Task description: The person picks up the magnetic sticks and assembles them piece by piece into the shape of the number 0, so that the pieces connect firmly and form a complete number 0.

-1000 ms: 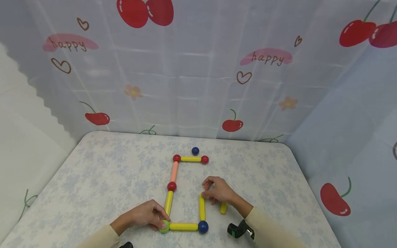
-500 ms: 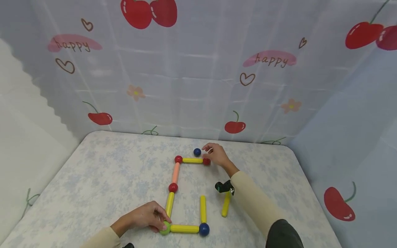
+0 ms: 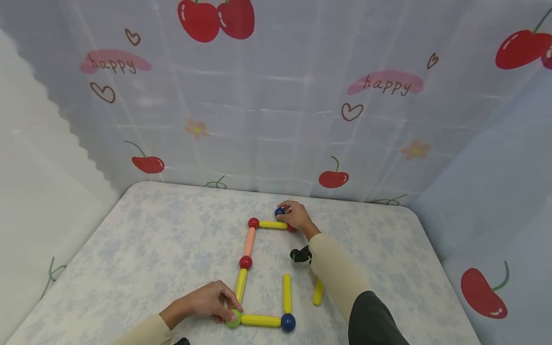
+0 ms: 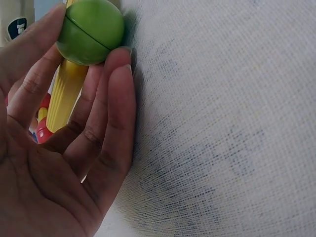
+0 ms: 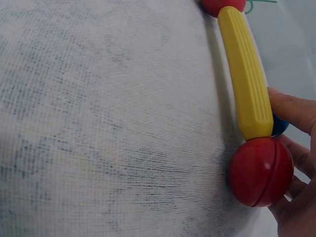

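Note:
In the head view, my left hand (image 3: 212, 302) pinches a green ball (image 3: 233, 318) at the near left corner of a chain of balls and sticks. The left wrist view shows the thumb and fingers round that ball, a yellow stick (image 4: 68, 91) joined to it. At the far end my right hand (image 3: 297, 215) grips a blue ball (image 3: 279, 212), just behind the chain. Its wrist covers part of a red ball (image 5: 260, 172), which ends a yellow stick (image 5: 245, 74). In the right wrist view the blue ball (image 5: 279, 126) is mostly hidden behind that stick.
From the near blue ball (image 3: 288, 322) a yellow stick (image 3: 287, 293) points away, its far end free. A loose yellow stick (image 3: 318, 292) lies under the right forearm. A pink stick (image 3: 249, 242) joins two red balls on the left side. A printed curtain (image 3: 276, 120) stands behind the table.
My right hand has left the free end of the upright yellow stick, gone to the far side past the red ball, and taken hold of the blue ball. The left hand stays on the green ball.

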{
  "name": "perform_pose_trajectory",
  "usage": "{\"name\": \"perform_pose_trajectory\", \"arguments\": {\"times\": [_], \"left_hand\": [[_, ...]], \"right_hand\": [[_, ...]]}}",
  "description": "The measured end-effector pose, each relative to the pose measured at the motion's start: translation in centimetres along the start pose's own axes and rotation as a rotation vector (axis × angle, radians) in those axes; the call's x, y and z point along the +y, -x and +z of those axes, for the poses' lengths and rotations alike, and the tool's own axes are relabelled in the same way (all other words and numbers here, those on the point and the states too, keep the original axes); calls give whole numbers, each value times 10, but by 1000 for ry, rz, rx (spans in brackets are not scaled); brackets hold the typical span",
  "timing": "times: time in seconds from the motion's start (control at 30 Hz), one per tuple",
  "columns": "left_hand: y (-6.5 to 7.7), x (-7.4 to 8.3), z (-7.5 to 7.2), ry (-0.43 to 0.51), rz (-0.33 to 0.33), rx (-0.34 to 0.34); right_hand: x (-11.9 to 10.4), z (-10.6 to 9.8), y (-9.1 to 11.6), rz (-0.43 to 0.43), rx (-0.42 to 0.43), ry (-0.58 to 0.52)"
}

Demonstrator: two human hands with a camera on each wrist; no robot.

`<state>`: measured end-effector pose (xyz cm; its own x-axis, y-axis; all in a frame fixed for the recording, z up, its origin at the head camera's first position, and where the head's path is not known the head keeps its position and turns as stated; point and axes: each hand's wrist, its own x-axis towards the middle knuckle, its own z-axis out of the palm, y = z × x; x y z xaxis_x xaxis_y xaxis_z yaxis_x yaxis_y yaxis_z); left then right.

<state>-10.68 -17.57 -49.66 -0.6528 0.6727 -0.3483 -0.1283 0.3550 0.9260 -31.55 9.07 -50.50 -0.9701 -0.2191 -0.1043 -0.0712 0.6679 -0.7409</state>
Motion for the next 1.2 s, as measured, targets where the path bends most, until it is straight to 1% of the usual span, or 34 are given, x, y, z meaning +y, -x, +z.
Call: {"name": "perform_pose_trajectory", "arguments": {"times": [0.13,0.27,0.37,0.43,0.5,0.57,0.67,0.77,0.87,0.97,1.1,1.2], "left_hand": [[1,1,1,-60,40,8],[4,7,0,-145,30,29],[9,17,-3,-237,45,62],[10,26,-3,-318,83,92],[9,36,0,-378,99,117],[4,48,6,-403,101,116],[-8,60,20,-384,70,90],[-25,64,36,-355,63,42],[-40,61,50,-335,69,4],[-49,57,60,-321,86,-28],[-57,48,67,-329,124,-58],[-62,44,69,-338,149,-62]], "right_hand": [[0,3,1,-11,8,6],[-3,5,2,-15,16,-3],[-4,5,2,-7,17,0],[-5,5,2,1,15,6],[-5,5,2,7,13,14],[-5,5,2,16,12,17],[-4,5,1,31,10,15],[-3,5,1,46,12,4],[-3,5,0,55,15,-12],[-3,5,-1,51,15,-27],[-2,5,-1,67,21,-33],[-1,4,-1,86,31,-33]]}}
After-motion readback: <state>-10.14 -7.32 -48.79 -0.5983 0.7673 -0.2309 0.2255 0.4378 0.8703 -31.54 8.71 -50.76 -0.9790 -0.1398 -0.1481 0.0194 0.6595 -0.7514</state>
